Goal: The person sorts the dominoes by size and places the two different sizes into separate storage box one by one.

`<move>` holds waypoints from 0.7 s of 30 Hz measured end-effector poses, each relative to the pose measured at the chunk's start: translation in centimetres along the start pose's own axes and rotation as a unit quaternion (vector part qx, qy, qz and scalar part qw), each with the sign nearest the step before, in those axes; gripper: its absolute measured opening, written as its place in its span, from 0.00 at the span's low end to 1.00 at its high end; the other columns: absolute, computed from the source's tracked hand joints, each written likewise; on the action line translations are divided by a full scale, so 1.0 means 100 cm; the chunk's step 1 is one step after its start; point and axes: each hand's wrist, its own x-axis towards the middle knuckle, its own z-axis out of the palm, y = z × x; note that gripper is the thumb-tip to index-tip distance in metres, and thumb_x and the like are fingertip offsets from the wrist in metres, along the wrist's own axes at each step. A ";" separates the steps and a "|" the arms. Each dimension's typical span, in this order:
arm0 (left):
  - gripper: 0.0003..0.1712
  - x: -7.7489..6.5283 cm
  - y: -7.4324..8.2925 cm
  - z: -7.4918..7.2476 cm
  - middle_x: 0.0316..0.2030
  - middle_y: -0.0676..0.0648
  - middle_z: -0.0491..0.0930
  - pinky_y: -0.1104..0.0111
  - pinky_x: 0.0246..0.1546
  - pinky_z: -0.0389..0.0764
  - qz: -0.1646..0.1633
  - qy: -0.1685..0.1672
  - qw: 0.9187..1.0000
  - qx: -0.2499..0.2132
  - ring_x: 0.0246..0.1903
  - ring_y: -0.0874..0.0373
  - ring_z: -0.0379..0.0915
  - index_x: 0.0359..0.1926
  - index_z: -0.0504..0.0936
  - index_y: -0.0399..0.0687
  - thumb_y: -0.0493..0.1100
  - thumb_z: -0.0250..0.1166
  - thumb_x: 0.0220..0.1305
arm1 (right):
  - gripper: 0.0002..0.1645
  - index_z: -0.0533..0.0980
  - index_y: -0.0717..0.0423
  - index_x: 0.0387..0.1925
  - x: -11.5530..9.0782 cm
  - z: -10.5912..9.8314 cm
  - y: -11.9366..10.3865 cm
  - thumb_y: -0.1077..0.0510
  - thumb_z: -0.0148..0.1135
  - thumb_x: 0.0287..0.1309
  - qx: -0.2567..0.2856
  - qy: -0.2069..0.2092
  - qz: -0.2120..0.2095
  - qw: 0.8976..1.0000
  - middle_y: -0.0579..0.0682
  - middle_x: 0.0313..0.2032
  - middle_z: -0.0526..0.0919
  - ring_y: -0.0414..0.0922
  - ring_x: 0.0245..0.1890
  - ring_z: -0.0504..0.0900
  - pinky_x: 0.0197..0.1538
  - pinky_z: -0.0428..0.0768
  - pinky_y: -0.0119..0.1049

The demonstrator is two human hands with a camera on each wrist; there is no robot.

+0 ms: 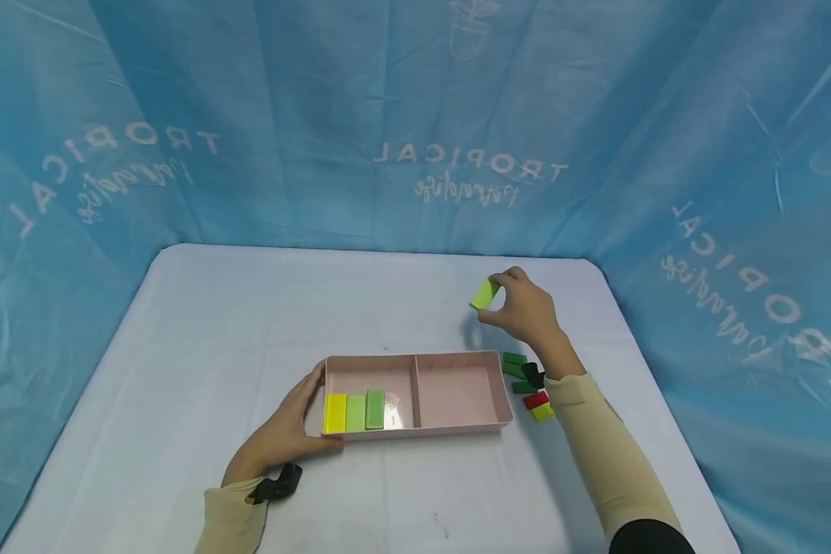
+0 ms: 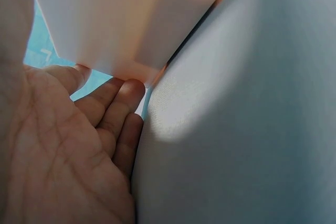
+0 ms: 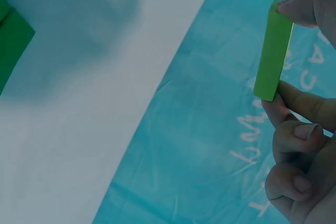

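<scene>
while my left hand (image 1: 284,431) grips the left end of the pink box (image 1: 422,433), thumb at the near corner and fingers round toward the far one, my right hand (image 1: 526,308) is well apart from it, raised past the box's far right corner, with a light green block (image 1: 485,294) clamped by its two ends between thumb and fingertips. from my right wrist i see that block off the table, set against the blue curtain (image 3: 173,135), the rest of my fingers curled below it. a divider (image 1: 417,391) splits the box into two compartments. in the left one, three blocks sit side by side along the near wall: a yellow block (image 1: 335,413) at the left end, then a pale green block (image 1: 355,414), then a mid-green block (image 1: 375,409). just beside the box's right end, near my right forearm, dark green blocks (image 1: 515,358) lie on the white table (image 1: 249,308), and closer to me a red block (image 1: 536,400) lies against a second yellow block (image 1: 543,412). beige sleeves (image 1: 602,446) cover my forearms. white lettering (image 1: 485,156) shows reversed on the curtain behind the table.
</scene>
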 end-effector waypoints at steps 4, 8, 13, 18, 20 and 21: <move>0.78 0.002 0.000 0.000 0.79 0.40 0.48 0.35 0.71 0.51 0.003 0.001 1.000 0.002 0.77 0.36 0.42 0.82 0.36 0.54 0.58 0.83 0.43 | 0.40 0.78 0.58 0.58 -0.010 -0.002 -0.006 0.41 0.75 0.47 0.005 0.008 -0.010 1.000 0.55 0.53 0.77 0.47 0.31 0.78 0.30 0.81 0.44; 0.79 0.002 -0.001 0.000 0.78 0.40 0.50 0.34 0.71 0.51 0.000 0.002 1.000 -0.001 0.77 0.36 0.43 0.82 0.37 0.53 0.58 0.84 0.41 | 0.39 0.79 0.56 0.58 -0.024 0.001 -0.013 0.41 0.76 0.47 0.011 0.003 -0.015 1.000 0.53 0.52 0.77 0.46 0.29 0.78 0.28 0.80 0.42; 0.79 0.001 0.000 0.004 0.78 0.39 0.49 0.34 0.71 0.50 -0.007 0.003 1.000 -0.001 0.77 0.35 0.42 0.82 0.37 0.54 0.58 0.84 0.41 | 0.39 0.79 0.55 0.58 -0.044 0.009 -0.019 0.41 0.76 0.46 0.027 -0.006 -0.020 0.999 0.52 0.52 0.78 0.43 0.27 0.77 0.27 0.78 0.39; 0.78 0.001 0.001 0.004 0.78 0.37 0.49 0.33 0.71 0.50 0.002 0.008 1.000 0.006 0.76 0.34 0.43 0.82 0.37 0.51 0.57 0.84 0.42 | 0.38 0.79 0.53 0.57 -0.063 0.016 -0.025 0.40 0.76 0.46 0.054 -0.005 -0.023 0.998 0.49 0.52 0.78 0.41 0.29 0.78 0.27 0.77 0.36; 0.78 0.001 0.001 0.004 0.78 0.38 0.49 0.33 0.71 0.51 -0.001 0.009 1.000 0.010 0.76 0.35 0.43 0.82 0.38 0.52 0.57 0.84 0.42 | 0.37 0.80 0.52 0.56 -0.070 0.018 -0.028 0.41 0.76 0.45 0.063 -0.001 -0.029 0.998 0.48 0.52 0.78 0.40 0.27 0.76 0.26 0.75 0.34; 0.79 0.001 0.002 0.004 0.78 0.38 0.49 0.33 0.71 0.51 -0.004 0.008 1.000 0.013 0.76 0.35 0.43 0.82 0.37 0.52 0.58 0.84 0.41 | 0.37 0.80 0.52 0.56 -0.073 0.018 -0.030 0.41 0.76 0.45 0.067 0.002 -0.032 0.997 0.47 0.51 0.78 0.40 0.26 0.75 0.25 0.75 0.33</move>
